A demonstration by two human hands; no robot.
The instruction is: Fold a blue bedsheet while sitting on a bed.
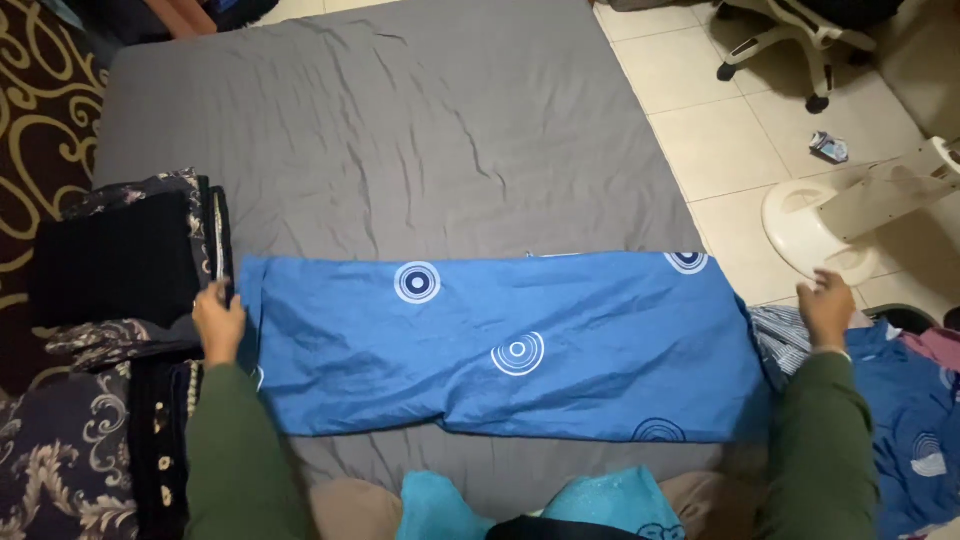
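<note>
A long blue cloth (500, 345) printed with white ring patterns lies spread flat between the two hands, folded into a wide band across a grey bed sheet (400, 130) that covers the mattress beyond them. The left hand (218, 322) rests at the cloth's left end, fingers curled loosely down onto or just beside the edge; whether it actually pinches the fabric cannot be told from this view. The right hand (826, 305) hovers just past the cloth's right end, fingers relaxed and spread, grasping nothing. Both arms wear dark green sleeves (235, 450). Outside the left hand sits a stack of dark folded fabrics (110, 270), some with pale floral scrollwork, touching or nearly touching that hand. Outside the right hand lies a heap of more blue and striped cloth (915, 410), and farther off on the tiled floor (720, 150) stand a white plastic stand (830, 215) and the base of a wheeled chair (790, 40). Nearer the body than the hands, a turquoise garment (600, 500) shows at the bottom edge. The blue cloth looks thin, soft and light, likely a bed linen piece; it should drape and wrinkle easily and slide a little over the smooth sheet. In my judgement the best hold is at the short ends, pinching the corners at each hand so the layers stay aligned.
</note>
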